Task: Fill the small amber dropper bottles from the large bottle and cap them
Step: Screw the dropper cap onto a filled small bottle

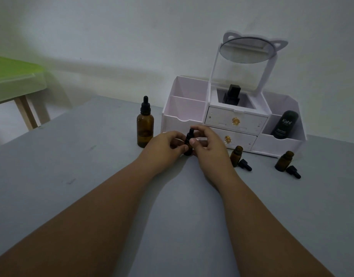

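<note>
Grey table (52, 156): organiser (234, 124) behind hands' bottle (188, 145).

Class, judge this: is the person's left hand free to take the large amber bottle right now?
Probably not yet: the left hand is holding the small bottle. The large amber bottle stands close, unobstructed.

We see a white organiser (222, 124) on the grey table (72, 176) — mirror (248, 49) on top, dark Kahf bottle (285, 124) inside — and a green stool (16, 76).

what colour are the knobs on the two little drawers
Gold or amber, shiny, on both drawer knobs; the head view shows them.
</note>
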